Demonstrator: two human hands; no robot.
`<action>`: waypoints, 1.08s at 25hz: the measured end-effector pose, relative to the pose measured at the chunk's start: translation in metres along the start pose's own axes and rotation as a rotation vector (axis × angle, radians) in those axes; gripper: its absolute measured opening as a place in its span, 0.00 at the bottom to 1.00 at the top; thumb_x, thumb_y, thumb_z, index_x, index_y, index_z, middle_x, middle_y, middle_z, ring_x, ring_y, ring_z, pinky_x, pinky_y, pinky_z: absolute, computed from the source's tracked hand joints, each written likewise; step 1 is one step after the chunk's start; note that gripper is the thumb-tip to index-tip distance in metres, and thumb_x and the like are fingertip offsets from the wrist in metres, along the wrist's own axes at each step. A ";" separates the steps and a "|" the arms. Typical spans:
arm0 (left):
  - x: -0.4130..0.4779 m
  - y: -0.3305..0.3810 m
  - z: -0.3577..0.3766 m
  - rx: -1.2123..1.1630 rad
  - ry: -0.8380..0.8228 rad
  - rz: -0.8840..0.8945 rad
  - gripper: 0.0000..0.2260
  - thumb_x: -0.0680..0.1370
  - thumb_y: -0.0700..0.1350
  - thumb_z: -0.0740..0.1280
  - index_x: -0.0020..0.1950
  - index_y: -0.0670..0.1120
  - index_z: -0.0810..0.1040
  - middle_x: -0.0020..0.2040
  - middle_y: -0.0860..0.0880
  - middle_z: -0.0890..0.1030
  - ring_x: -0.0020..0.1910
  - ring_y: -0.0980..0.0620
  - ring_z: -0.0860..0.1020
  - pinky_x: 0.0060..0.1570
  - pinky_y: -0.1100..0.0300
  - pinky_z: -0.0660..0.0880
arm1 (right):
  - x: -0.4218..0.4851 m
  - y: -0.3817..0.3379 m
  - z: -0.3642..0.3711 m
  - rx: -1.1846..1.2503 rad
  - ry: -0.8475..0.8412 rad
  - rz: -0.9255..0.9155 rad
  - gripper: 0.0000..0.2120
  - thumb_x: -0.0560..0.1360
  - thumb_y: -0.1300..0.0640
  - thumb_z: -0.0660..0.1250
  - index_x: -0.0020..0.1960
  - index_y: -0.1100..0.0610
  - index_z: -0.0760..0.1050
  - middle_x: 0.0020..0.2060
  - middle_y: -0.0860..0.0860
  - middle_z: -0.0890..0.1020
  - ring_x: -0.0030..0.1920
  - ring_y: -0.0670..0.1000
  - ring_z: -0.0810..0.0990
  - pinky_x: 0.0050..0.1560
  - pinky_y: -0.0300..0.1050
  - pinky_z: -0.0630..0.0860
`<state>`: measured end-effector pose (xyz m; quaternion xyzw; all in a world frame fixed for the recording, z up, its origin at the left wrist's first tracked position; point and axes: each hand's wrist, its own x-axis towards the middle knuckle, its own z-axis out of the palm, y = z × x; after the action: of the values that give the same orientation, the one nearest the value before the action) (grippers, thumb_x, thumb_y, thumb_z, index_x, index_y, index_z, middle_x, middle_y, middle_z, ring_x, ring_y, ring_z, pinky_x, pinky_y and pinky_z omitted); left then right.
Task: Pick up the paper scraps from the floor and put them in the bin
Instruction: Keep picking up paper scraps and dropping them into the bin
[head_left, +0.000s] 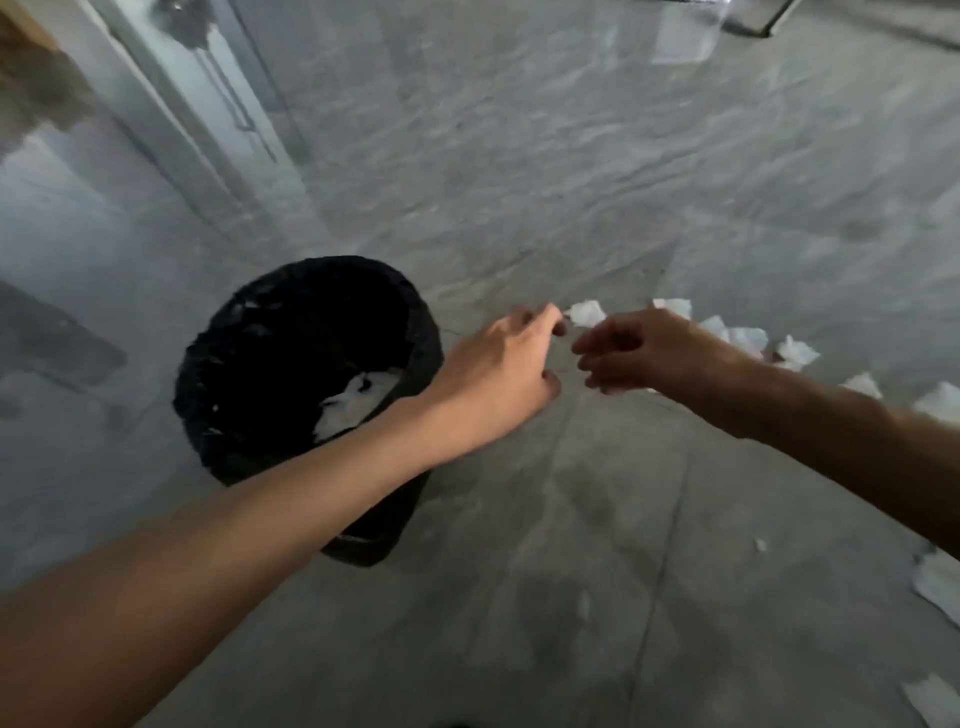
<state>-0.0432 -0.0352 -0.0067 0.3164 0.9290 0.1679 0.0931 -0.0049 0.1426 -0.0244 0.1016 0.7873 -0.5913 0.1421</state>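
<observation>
Both of the person's bare arms reach forward and down over the grey stone-tiled floor (571, 156), and the coming move turns on 1 small crumpled white paper scrap (587, 313) that lies on the floor just past the fingertips. The left hand (498, 374) comes in from the lower left with its knuckles up and its fingers (545, 317) curled loosely and a little apart; the tip of the forefinger sits just beside the scrap's left edge, close enough that contact cannot be ruled out, but nothing is visibly pinched. The right hand (639, 353) comes in from the right, its fingers (592, 348) bent and spread, pointing left toward the other hand, and it appears to hold nothing; the blur keeps this from being certain. The scrap lies ahead of and between the 2 hands, nearer the left forefinger, and it is too balled up to show any clear long axis. More white scraps (743, 338) trail away to the right along the floor, partly hidden behind the right wrist, with others near the right edge of the view. The round black bin lined with a black plastic bag (249, 332) stands upright on the floor to the left, partly under the left forearm, with white paper already inside. Judging by this, the left hand is better placed for the nearest scrap and has the shorter carry to the bin.
</observation>
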 end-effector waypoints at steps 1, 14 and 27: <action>0.008 0.022 0.015 -0.008 -0.092 0.058 0.20 0.72 0.45 0.66 0.63 0.50 0.68 0.63 0.47 0.75 0.58 0.44 0.76 0.53 0.49 0.75 | -0.019 0.025 -0.019 -0.051 0.025 0.051 0.09 0.72 0.68 0.68 0.44 0.55 0.80 0.42 0.56 0.83 0.36 0.48 0.84 0.40 0.39 0.82; 0.034 0.162 0.227 0.221 -0.668 0.557 0.23 0.73 0.49 0.71 0.66 0.46 0.69 0.64 0.43 0.73 0.61 0.41 0.75 0.57 0.48 0.75 | -0.279 0.299 -0.031 -0.836 -0.136 0.326 0.27 0.65 0.49 0.73 0.62 0.48 0.70 0.60 0.50 0.72 0.59 0.51 0.73 0.50 0.46 0.73; 0.037 0.138 0.272 -0.075 -0.417 0.467 0.06 0.72 0.42 0.72 0.45 0.41 0.80 0.47 0.42 0.80 0.49 0.45 0.78 0.51 0.51 0.74 | -0.251 0.333 -0.065 -0.547 0.609 0.480 0.09 0.69 0.59 0.72 0.49 0.57 0.77 0.43 0.55 0.80 0.43 0.56 0.79 0.41 0.42 0.67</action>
<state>0.0803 0.1590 -0.2099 0.5452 0.7852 0.1506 0.2521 0.3331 0.3008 -0.2219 0.4081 0.8743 -0.2561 0.0590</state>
